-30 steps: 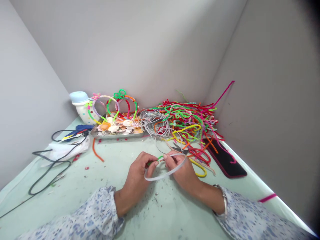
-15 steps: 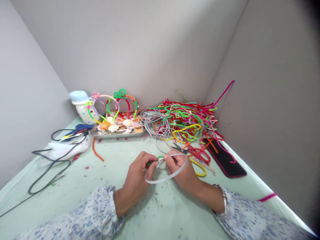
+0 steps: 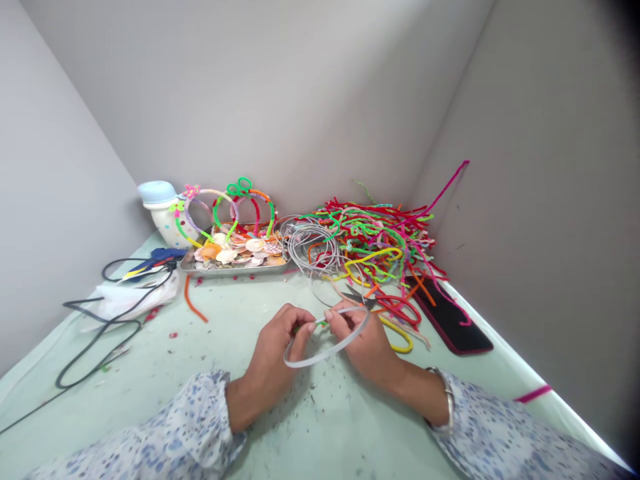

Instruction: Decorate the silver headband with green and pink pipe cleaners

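Observation:
Between my hands is a pale grey plastic headband (image 3: 305, 364), its curve bowing toward me above the table. My left hand (image 3: 274, 350) pinches it with thumb and index finger. A short bit of green pipe cleaner (image 3: 321, 323) shows between the fingertips of both hands; most of it is hidden by the fingers. My right hand (image 3: 369, 347) is closed, thumb and fingers pressed together at the green piece, with the band's other side passing in front of its fingers. Just beyond that hand lie red-handled scissors (image 3: 404, 310).
A metal tray (image 3: 235, 271) of seashells stands at the back, with pipe-cleaner-wrapped headbands (image 3: 273, 213) on it. Right of it are a grey wire coil (image 3: 315, 247) and a tangled pipe cleaner heap (image 3: 380, 233). A phone (image 3: 463, 327) lies right; a black cable (image 3: 95, 333) lies left.
The headband has shifted slightly left and turned a little. The green piece between the fingertips now lies flatter, and the fingertips have moved slightly.

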A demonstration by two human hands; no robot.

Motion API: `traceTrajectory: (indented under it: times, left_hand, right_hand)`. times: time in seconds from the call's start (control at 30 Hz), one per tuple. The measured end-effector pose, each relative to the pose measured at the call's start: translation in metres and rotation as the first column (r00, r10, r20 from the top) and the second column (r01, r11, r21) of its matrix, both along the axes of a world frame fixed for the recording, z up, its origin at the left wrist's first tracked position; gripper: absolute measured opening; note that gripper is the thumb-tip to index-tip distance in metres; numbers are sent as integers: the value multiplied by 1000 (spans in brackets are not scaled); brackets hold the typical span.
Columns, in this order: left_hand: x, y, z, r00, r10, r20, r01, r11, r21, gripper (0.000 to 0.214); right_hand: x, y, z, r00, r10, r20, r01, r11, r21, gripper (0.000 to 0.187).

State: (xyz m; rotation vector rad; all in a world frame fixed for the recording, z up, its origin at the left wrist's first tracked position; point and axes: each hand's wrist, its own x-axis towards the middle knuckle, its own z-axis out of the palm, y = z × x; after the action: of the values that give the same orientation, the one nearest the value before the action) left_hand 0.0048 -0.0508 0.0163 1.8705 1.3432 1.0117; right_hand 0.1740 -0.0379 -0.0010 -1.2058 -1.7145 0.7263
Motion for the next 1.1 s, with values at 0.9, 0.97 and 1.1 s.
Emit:
traceTrajectory:
  times: [0.9, 0.97, 1.1]
  left_hand:
    - [-3, 4, -3, 990, -21, 141, 38, 992, -121, 15]
    - [-3, 3, -1, 987, -31, 156, 53, 989, -138, 14]
    - [-2, 3, 3, 986, -32, 164, 56, 989, -139, 16]
  right_hand:
    - [8, 7, 8, 998, 1, -61, 2, 999, 45, 22]
    - [8, 7, 8, 998, 4, -59, -1, 998, 60, 24]
    - [9, 7, 8, 1000, 6, -22, -4, 995, 103, 25]
